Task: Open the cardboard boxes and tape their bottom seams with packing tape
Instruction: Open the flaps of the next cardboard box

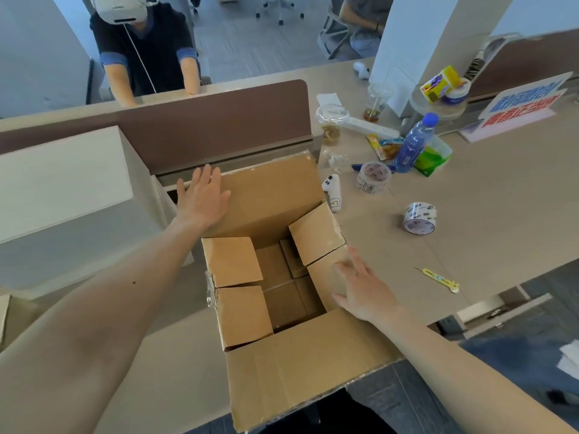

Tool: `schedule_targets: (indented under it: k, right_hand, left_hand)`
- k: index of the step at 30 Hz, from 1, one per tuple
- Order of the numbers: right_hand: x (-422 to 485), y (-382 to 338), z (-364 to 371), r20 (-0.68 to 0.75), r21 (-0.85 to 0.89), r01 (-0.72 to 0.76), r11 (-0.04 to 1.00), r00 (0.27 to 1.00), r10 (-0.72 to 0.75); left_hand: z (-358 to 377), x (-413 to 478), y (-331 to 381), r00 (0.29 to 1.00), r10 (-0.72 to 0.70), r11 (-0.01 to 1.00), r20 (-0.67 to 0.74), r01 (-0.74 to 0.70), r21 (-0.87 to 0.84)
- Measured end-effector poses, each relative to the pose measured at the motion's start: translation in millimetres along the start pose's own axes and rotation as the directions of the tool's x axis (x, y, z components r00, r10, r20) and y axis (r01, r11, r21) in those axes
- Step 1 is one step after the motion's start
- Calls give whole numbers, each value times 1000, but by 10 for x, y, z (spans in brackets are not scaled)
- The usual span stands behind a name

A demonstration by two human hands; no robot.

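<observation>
Head view puts the cardboard box (282,364) at the centre of the frame, standing on the bench (485,214) with its opening facing up at you and its long flaps spread toward the top and bottom of the frame. The short flaps lean inward. Your left hand (203,198) lies flat on the far flap (269,195), fingers straight and gripping nothing. Your right hand (360,289) rests with spread, uncurled fingers on the box's right-side flap. Right of the box lie a white controller (333,191), two rolls of packing tape (374,177) (419,218) and a yellow cutter (438,278). Further up stands a blue bottle (413,144). Beyond the brown partition (213,126), at upper left, another person (144,42) wears a headset.
</observation>
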State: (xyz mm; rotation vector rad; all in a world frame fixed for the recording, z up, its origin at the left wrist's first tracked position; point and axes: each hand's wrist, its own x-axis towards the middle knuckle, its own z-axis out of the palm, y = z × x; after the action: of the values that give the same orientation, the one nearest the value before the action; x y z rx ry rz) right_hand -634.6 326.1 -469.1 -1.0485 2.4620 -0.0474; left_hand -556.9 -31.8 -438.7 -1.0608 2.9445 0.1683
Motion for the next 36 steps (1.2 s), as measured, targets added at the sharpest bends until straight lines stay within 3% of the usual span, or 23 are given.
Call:
schedule_targets:
  k: [4, 8, 13, 19, 21, 23, 27, 31, 36]
  right_hand:
    - [16, 12, 24, 22, -11, -26, 1000, 999, 26]
    - [47, 36, 59, 29, -13, -41, 999, 999, 41]
    - [81, -30, 65, -2, -122, -53, 991, 999, 53]
    - [275, -178, -74, -111, -273, 54, 960, 990, -87]
    - [392, -228, -127, -82, -267, 158, 951, 979, -185]
    - [516, -279, -163, -16, -293, 263, 919, 960, -280]
    - [736, -376, -145, 101, -340, 394, 854, 918, -383]
    - [860, -418, 8, 166, -436, 428, 792, 903, -397]
    - [895, -401, 89, 235, -529, 428, 732, 904, -358]
  left_hand:
    - [338, -64, 72, 987, -34, 999, 159, 28, 39]
    - [653, -225, 180, 965, -14, 993, 260, 44, -110]
    - [661, -291, 221, 983, -43, 992, 181, 64, -111]
    - [568, -700, 613, 975, 136, 989, -174, -143, -30]
    - [576, -874, 727, 969, 236, 971, -76, -233, 45]
    - [622, -1023, 789, 949, 277, 947, 151, -296, 122]
    - [746, -1186, 769, 859, 194, 901, 474, -347, 260]
    - [867, -1241, 764, 815, 147, 835, 561, -406, 371]
    - [871, -1240, 768, 816, 140, 812, 560, -418, 408]
